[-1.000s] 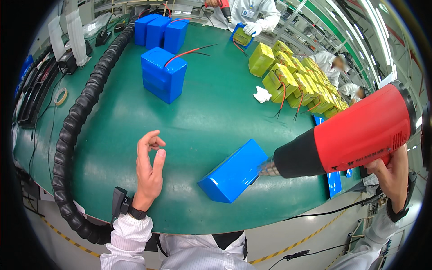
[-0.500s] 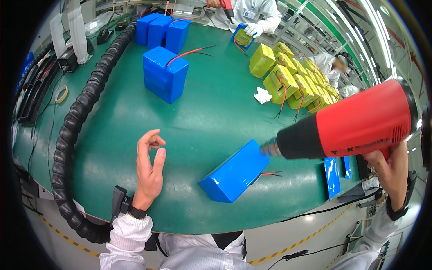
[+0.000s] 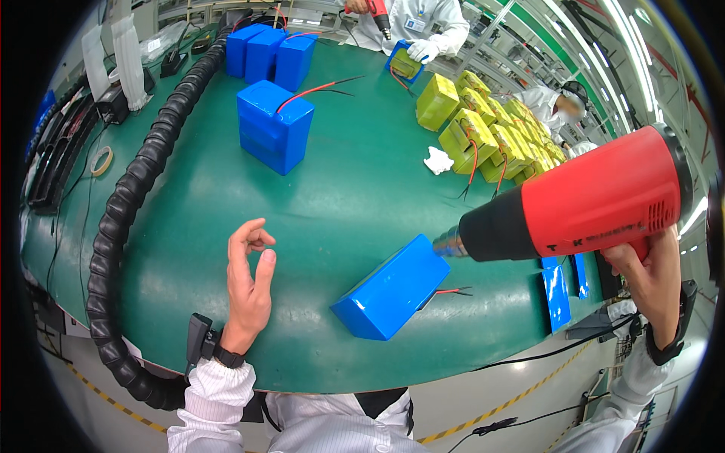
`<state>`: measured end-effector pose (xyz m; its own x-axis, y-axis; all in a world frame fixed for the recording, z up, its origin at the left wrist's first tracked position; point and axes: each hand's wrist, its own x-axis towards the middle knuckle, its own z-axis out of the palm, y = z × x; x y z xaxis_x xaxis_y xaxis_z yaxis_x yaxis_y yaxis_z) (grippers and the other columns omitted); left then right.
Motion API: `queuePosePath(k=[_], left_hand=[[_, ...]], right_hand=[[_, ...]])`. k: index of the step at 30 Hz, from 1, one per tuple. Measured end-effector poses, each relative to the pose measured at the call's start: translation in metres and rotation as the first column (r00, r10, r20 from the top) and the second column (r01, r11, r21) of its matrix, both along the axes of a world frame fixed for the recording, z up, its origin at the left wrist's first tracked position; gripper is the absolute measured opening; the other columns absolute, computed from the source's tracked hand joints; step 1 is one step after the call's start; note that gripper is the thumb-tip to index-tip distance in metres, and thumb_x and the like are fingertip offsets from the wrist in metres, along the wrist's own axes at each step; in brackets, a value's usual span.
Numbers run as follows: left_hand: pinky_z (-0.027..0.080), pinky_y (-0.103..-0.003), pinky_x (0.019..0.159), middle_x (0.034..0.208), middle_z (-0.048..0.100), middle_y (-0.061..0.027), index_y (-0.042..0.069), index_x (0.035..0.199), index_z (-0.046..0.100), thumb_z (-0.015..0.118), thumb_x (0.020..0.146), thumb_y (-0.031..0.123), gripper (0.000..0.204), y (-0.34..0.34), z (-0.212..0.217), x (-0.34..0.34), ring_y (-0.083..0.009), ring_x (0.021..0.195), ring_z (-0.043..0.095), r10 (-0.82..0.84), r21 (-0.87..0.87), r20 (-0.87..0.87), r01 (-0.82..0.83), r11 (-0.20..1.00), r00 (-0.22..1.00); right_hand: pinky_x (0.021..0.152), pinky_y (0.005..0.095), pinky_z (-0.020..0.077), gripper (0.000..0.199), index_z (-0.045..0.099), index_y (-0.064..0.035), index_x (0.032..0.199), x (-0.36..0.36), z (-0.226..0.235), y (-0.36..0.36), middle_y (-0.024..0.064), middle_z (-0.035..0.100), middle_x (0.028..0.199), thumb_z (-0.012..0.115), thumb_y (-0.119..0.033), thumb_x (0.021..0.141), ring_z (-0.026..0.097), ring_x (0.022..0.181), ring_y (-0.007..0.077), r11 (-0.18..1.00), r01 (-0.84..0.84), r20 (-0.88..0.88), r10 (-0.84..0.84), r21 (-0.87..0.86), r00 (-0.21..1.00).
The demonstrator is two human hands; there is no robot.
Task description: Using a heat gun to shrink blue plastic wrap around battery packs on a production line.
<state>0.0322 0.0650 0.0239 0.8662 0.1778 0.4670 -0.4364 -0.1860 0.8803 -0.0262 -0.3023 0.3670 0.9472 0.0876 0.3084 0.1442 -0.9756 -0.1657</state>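
My right hand [image 3: 651, 275] grips the handle of a red and black heat gun [image 3: 596, 198], held above the right part of the table. Its metal nozzle [image 3: 451, 245] points left, beside the upper right end of a blue-wrapped battery pack [image 3: 389, 291]. That pack lies tilted on the green table, and a red and a black wire stick out from its right side. Left of it, my left hand [image 3: 251, 283] hovers with fingers curved and apart, holding nothing. Farther off stands another blue-wrapped battery pack [image 3: 273, 128] with wires on top.
Several yellow-green battery packs [image 3: 521, 140] crowd the far right near a crumpled white scrap [image 3: 438, 161]. A black ribbed hose [image 3: 121, 204] curves along the left. Blue film pieces [image 3: 556, 298] lie at the right edge. Across the table, a co-worker's gloved hand [image 3: 423, 50] holds a pack.
The heat gun has shifted slightly left and up in my right hand, its nozzle still by the near blue pack. My left hand has hardly moved.
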Motion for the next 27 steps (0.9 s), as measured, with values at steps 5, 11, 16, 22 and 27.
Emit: queuePosePath(k=[5, 11, 16, 22, 27], left_hand=[[0.043, -0.038, 0.100, 0.114, 0.059, -0.0126, -0.001, 0.140, 0.048, 0.053, 0.102, 0.014, 0.041, -0.001, 0.000, 0.001, -0.0215, 0.106, 0.055, 0.001, 0.010, -0.004, -0.001, 1.000, 1.000], [0.043, -0.038, 0.100, 0.114, 0.059, -0.0125, -0.001, 0.140, 0.048, 0.053, 0.103, 0.014, 0.041, 0.001, 0.002, -0.001, -0.0217, 0.106, 0.055, 0.007, 0.003, 0.000, -0.007, 1.000, 1.000], [0.043, -0.038, 0.100, 0.114, 0.059, -0.0124, -0.001, 0.140, 0.048, 0.053, 0.103, 0.013, 0.041, -0.001, -0.001, 0.000, -0.0214, 0.106, 0.054, 0.006, -0.001, -0.007, -0.006, 1.000, 1.000], [0.042, -0.038, 0.101, 0.114, 0.059, -0.0123, -0.001, 0.140, 0.047, 0.053, 0.102, 0.013, 0.041, 0.001, 0.001, -0.002, -0.0213, 0.106, 0.054, 0.003, -0.013, 0.007, -0.003, 1.000, 1.000], [0.042, -0.038, 0.100, 0.114, 0.059, -0.0120, 0.000, 0.139, 0.049, 0.053, 0.101, 0.012, 0.041, 0.000, 0.001, -0.001, -0.0214, 0.105, 0.054, -0.027, -0.023, 0.001, 0.027, 0.999, 1.000]], right_hand=[[0.086, 0.0356, 0.0537, 0.059, 0.057, 0.0038, 0.125, 0.003, -0.001, 0.012, 0.0118, 0.069, 0.106, 0.088, -0.020, 0.082, 0.068, 0.094, 0.0219, 0.988, 0.026, -0.149, -0.003, 0.152, 0.989], [0.091, 0.0342, 0.0534, 0.064, 0.048, 0.0035, 0.132, 0.014, -0.007, 0.018, 0.0136, 0.068, 0.116, 0.086, -0.020, 0.085, 0.068, 0.103, 0.0196, 0.982, -0.050, -0.052, 0.060, 0.180, 0.997], [0.092, 0.0330, 0.0526, 0.064, 0.047, 0.0039, 0.132, 0.018, -0.006, 0.022, 0.0136, 0.067, 0.114, 0.085, -0.022, 0.087, 0.068, 0.104, 0.0184, 0.977, -0.034, -0.113, 0.059, 0.210, 0.992], [0.073, 0.0280, 0.0534, 0.061, 0.049, 0.0043, 0.129, 0.021, -0.007, 0.016, 0.0126, 0.068, 0.109, 0.085, -0.024, 0.088, 0.067, 0.085, 0.0136, 0.982, -0.078, -0.143, 0.103, 0.171, 0.984], [0.062, 0.0259, 0.0507, 0.052, 0.053, 0.0042, 0.124, 0.015, -0.009, -0.004, 0.0100, 0.070, 0.102, 0.082, -0.023, 0.091, 0.063, 0.074, 0.0110, 0.967, 0.002, -0.170, 0.042, 0.253, 0.985]])
